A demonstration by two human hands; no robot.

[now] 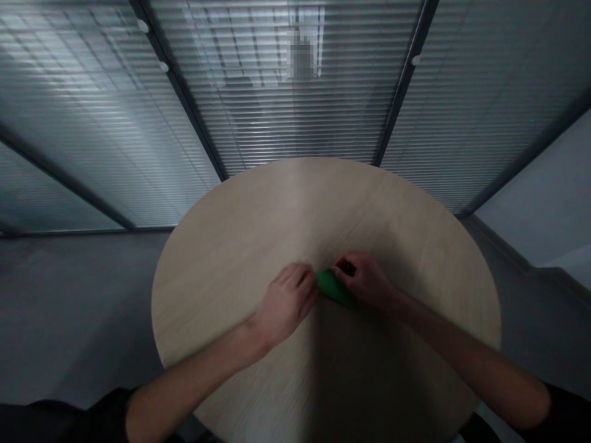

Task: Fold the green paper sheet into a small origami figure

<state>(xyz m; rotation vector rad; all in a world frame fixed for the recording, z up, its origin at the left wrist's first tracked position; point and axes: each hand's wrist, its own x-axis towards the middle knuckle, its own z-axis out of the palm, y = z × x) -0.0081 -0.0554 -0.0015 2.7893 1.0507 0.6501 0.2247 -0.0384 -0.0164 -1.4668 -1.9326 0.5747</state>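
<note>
Between my hands, over the middle of the table, is a small green piece [336,289] that looks thin and bent, like folded paper or cloth; I cannot tell which. My left hand [290,298] is closed, with its fingertips at the piece's left end. At the piece's upper right edge, the thumb and fingers of my right hand [364,277] are pinched together, leaving a dark gap inside the curl. Part of the green piece is hidden under the right hand and in its shadow.
The round wooden table [221,246] has a curved edge all around. Behind it stand glass panels with blinds [300,123] in dark frames. A pale wall [545,197] rises at the right, and grey floor [83,307] surrounds the table. A dark shadow covers the table's near right part.
</note>
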